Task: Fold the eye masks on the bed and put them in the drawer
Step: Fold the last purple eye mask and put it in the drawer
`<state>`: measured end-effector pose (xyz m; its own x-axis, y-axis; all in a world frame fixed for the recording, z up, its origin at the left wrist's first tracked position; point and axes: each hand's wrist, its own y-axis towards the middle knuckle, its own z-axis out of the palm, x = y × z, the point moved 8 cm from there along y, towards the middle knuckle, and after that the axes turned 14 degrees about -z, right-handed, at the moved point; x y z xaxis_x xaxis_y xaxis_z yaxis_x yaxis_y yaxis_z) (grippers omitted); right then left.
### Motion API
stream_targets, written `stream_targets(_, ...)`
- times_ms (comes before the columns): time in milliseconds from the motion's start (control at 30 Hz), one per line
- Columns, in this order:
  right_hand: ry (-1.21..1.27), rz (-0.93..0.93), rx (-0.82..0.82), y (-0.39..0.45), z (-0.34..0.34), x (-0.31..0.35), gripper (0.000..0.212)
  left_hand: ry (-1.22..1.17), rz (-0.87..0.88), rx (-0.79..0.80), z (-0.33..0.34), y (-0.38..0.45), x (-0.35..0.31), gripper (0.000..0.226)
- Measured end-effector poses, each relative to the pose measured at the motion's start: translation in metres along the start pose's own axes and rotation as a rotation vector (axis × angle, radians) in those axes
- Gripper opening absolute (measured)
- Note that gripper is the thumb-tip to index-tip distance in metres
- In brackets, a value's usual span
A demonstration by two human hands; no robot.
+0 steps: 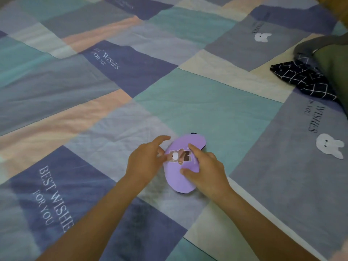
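Observation:
A purple eye mask (190, 143) with a small cartoon print lies flat on the patchwork bedspread (207, 102), long axis running away from me. My left hand (146, 163) touches its left edge near the print, index finger stretched out, thumb and fingers pinching at the rim. My right hand (204, 169) rests on the mask's right side, index finger pointing at the print and thumb pressing the purple fabric. A black strap end peeks out at the mask's far tip. No drawer is in view.
A black cloth with a white grid pattern (303, 80) lies at the right, partly under a grey and olive bundle of fabric (333, 59). The quilt carries printed words and white bunny patches (328, 146).

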<state>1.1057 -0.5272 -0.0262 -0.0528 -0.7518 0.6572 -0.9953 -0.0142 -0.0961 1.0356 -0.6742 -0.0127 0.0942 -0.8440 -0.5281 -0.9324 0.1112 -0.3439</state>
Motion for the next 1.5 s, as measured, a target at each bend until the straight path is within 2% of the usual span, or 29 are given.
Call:
stream_targets(133,-0.041,0.032,-0.027,0.000,-0.020,-0.002,0.069,-0.105,0.142,0.009,-0.013,-0.003,-0.019,0.037)
stream_targets(233,-0.126,0.027,-0.064,-0.004,-0.035,-0.003,0.050,-0.085,0.245,-0.056,-0.021,-0.009,-0.033,0.028)
stream_targets(333,-0.166,0.011,-0.115,-0.008,-0.048,-0.002,0.028,-0.089,0.275,-0.095,-0.025,-0.013,-0.041,0.019)
stream_targets(400,-0.127,-0.007,-0.182,-0.010,-0.055,-0.004,0.027,-0.150,0.240,-0.077,-0.023,-0.014,-0.043,0.014)
stream_targets(467,0.112,0.023,-0.254,-0.011,-0.057,-0.008,0.041,-0.340,0.129,0.004,-0.018,-0.015,-0.040,0.011)
stream_targets(533,0.393,0.059,-0.287,-0.012,-0.057,-0.006,0.048,-0.626,-0.012,0.225,-0.004,-0.019,-0.041,0.005)
stream_targets(600,0.573,0.073,-0.295,-0.012,-0.059,-0.002,0.044,-0.780,-0.070,0.447,0.011,-0.026,-0.050,0.019)
stream_targets(633,0.641,0.092,-0.315,-0.013,-0.061,-0.001,0.035,-0.807,-0.070,0.489,0.014,-0.028,-0.054,0.024)
stream_targets(667,0.738,0.126,-0.343,-0.014,-0.061,-0.002,0.023,-0.843,-0.079,0.482,0.012,-0.027,-0.056,0.027)
stream_targets(700,0.861,0.176,-0.371,-0.017,-0.059,-0.003,0.021,-0.886,-0.095,0.443,0.010,-0.024,-0.056,0.028)
stream_targets(767,1.066,0.268,-0.411,-0.025,-0.053,-0.007,0.041,-0.978,-0.148,0.343,0.004,-0.016,-0.052,0.026)
stream_targets(800,1.108,0.294,-0.416,-0.028,-0.050,-0.009,0.042,-1.019,-0.169,0.302,0.002,-0.014,-0.050,0.026)
stream_targets(967,1.033,0.281,-0.281,-0.036,-0.033,0.002,0.011,-1.098,-0.213,0.209,0.002,-0.013,-0.056,0.026)
stream_targets(1067,1.042,0.179,-0.207,-0.034,-0.032,0.014,0.016,-1.113,-0.215,0.179,0.004,-0.014,-0.061,0.025)
stream_targets(1233,0.908,0.157,-0.200,-0.044,-0.040,0.008,0.014,-1.156,-0.243,0.090,0.000,-0.010,-0.053,0.027)
stream_targets(1300,0.885,0.127,-0.160,-0.049,-0.046,0.007,0.019,-1.169,-0.254,0.039,-0.004,-0.008,-0.047,0.028)
stream_targets(1400,0.979,0.094,-0.156,-0.054,-0.059,0.003,0.028,-1.176,-0.269,-0.032,-0.008,-0.007,-0.038,0.030)
stream_targets(1500,1.327,0.121,-0.291,-0.056,-0.067,-0.002,0.034,-1.170,-0.280,-0.064,-0.007,-0.009,-0.032,0.030)
